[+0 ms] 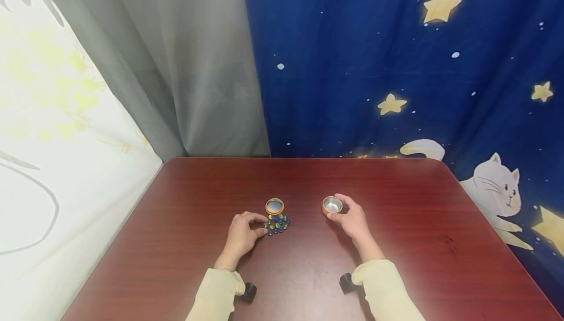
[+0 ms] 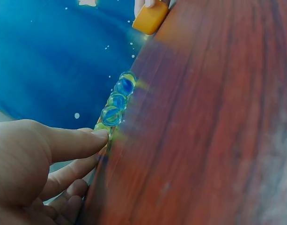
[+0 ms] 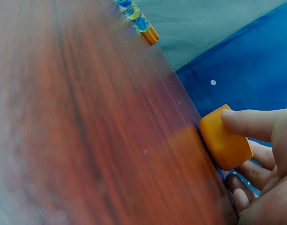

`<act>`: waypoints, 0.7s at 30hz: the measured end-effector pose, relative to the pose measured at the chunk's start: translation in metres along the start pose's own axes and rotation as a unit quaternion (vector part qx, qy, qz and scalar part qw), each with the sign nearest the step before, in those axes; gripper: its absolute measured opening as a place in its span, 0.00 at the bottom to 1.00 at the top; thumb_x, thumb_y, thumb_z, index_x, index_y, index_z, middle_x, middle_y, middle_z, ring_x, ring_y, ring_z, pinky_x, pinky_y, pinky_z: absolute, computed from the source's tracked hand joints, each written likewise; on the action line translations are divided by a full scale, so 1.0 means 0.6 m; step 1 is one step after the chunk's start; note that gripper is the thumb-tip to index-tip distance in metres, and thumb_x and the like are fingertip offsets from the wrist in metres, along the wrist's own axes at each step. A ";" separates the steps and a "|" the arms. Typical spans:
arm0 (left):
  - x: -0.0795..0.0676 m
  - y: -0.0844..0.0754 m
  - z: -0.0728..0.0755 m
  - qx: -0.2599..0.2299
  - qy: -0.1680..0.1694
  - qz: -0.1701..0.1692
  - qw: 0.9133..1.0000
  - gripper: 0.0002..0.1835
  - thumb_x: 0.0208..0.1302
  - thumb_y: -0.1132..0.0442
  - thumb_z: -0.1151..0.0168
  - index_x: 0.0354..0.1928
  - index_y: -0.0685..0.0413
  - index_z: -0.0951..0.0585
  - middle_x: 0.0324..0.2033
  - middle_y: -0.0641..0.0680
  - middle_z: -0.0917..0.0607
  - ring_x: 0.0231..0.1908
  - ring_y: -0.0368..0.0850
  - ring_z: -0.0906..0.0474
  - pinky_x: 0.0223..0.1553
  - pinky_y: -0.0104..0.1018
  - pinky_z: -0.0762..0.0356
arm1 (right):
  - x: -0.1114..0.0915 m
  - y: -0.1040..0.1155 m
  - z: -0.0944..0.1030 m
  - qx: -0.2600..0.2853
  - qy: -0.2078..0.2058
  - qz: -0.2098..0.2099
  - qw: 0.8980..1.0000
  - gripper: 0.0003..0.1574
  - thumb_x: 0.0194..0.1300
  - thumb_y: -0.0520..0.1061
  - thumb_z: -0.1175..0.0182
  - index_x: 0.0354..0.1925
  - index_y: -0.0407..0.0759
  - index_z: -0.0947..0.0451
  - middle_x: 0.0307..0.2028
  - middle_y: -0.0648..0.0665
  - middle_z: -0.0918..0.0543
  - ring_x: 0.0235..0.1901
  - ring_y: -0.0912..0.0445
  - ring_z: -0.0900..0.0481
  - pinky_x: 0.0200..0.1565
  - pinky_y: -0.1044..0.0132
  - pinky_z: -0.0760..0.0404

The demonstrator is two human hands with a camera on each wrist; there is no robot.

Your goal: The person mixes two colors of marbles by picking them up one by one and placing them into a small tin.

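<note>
And the action is centring on the marbles (image 1: 277, 224), a blue, green and yellow cluster sitting on the dark red table (image 1: 304, 274)! At eight to nine o'clock from them, the left hand (image 1: 243, 234) is lining up at the near edge, thumb and forefinger bending towards each other with marbles at the tips. The left wrist view is showing the thumb tip overlapping a yellow-green one, but I cannot tell whether the pinch is taking hold.

Over between two and three o'clock from the cluster, the orange tin (image 1: 332, 205) is facing mouth up, showing its bare silver inside. The right hand (image 1: 354, 220) is coming in at four o'clock from the tin, thumb and fingers gripping its sides; whether the base is touching the table, I cannot tell. The lid (image 1: 275, 206) is lying at twelve o'clock, just beside the marbles.

So this is looking like the pick-up step. The next move seems to be calling for a light, sure fingertip pinch, without sending neighbouring marbles rolling, while the right hand is holding the tin steady and upright.
</note>
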State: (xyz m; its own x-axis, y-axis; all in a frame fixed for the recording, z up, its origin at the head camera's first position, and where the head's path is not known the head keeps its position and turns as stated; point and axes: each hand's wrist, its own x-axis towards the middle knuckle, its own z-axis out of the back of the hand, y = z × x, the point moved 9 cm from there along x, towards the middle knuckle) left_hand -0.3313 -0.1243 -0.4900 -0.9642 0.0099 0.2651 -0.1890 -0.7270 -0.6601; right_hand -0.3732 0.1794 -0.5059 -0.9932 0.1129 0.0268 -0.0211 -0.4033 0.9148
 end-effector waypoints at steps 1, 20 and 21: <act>0.000 0.001 0.000 0.000 -0.001 0.003 1.000 0.12 0.38 0.60 0.29 0.29 0.40 0.19 0.30 0.42 0.22 0.36 0.44 0.33 0.38 0.39 0.38 | 0.000 0.000 0.000 0.000 0.000 0.000 1.000 0.40 0.35 0.39 0.30 0.51 0.47 0.30 0.48 0.44 0.26 0.48 0.50 0.33 0.48 0.54 0.38; 0.000 0.003 0.000 0.024 -0.010 0.022 0.999 0.10 0.38 0.59 0.29 0.26 0.39 0.20 0.27 0.40 0.24 0.34 0.41 0.33 0.37 0.38 0.36 | -0.001 0.001 0.003 -0.006 0.001 0.004 1.000 0.39 0.35 0.40 0.30 0.51 0.50 0.30 0.49 0.45 0.27 0.51 0.50 0.35 0.51 0.52 0.42; 0.000 0.002 0.001 0.024 -0.011 0.021 0.999 0.10 0.38 0.59 0.29 0.25 0.39 0.20 0.27 0.40 0.24 0.34 0.41 0.33 0.37 0.38 0.36 | -0.002 0.001 0.003 -0.006 0.001 0.004 1.000 0.39 0.35 0.40 0.30 0.51 0.50 0.30 0.49 0.45 0.27 0.51 0.50 0.35 0.51 0.52 0.42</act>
State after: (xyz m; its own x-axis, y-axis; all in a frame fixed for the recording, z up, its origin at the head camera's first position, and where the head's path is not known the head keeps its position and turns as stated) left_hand -0.3313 -0.1255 -0.4903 -0.9669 -0.0363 0.2525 -0.1379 -0.7584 -0.6371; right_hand -0.3720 0.1807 -0.5044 -0.9935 0.1087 0.0334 -0.0149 -0.4159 0.9093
